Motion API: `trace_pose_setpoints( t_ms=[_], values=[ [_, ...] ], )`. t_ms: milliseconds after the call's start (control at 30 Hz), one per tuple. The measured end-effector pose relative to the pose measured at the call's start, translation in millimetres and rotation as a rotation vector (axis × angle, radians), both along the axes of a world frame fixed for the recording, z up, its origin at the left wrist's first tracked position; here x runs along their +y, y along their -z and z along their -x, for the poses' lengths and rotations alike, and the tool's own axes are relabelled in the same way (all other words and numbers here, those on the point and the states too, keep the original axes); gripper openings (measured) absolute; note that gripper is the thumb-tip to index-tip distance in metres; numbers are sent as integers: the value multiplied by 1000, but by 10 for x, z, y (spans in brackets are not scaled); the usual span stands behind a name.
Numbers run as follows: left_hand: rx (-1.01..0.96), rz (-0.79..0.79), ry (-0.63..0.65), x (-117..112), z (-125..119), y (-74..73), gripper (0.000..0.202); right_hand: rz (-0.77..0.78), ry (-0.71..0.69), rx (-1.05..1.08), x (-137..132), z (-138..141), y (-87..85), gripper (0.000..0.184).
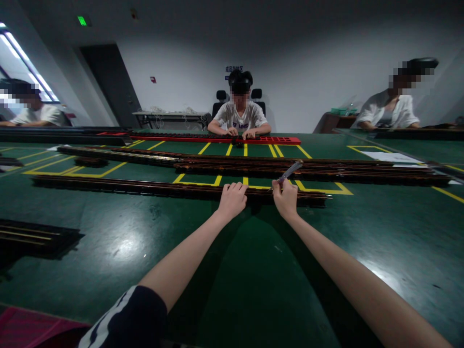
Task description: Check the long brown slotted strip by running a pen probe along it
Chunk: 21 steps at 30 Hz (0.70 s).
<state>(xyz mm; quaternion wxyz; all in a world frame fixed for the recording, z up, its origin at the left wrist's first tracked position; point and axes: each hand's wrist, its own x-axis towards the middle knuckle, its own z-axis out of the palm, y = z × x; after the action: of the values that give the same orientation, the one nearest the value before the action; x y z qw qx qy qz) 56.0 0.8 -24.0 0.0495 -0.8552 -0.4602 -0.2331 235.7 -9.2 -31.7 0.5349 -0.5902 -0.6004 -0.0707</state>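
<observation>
A long, thin dark strip (126,185) with a brownish shine along its edges lies crosswise on the green table in front of me. My left hand (232,199) rests over it right of its middle, fingers curled down onto its far side. Closer to the strip's right end, my right hand (286,197) is closed around a slim grey hand tool (292,169), whose shaft points up and to the right. Its exact kind and its lower end, at the strip, are too unclear to tell.
Beyond the strip lies a bundle of similar dark strips (326,170). More strips (36,237) lie at the left. A person (239,116) opposite handles a long red tray (282,140). Others sit far left and right. Yellow tape lines (342,188) mark the green table (261,280).
</observation>
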Motion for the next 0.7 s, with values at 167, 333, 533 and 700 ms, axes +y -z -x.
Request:
trace_pose_setpoints(
  t_ms=[167, 333, 533, 700],
  values=[
    [21, -18, -11, -7, -3, -8, 36, -1, 7, 2, -2, -6, 1, 34],
    [5, -2, -8, -8, -3, -12, 36, 7, 0, 1, -3, -3, 3, 36],
    [-3, 11, -4, -12, -4, -21, 36, 13, -4, 6, -6, 0, 8, 39],
    [4, 4, -8, -8, -1, -10, 37, 21, -25, 18, 0, -3, 9, 40]
  ],
)
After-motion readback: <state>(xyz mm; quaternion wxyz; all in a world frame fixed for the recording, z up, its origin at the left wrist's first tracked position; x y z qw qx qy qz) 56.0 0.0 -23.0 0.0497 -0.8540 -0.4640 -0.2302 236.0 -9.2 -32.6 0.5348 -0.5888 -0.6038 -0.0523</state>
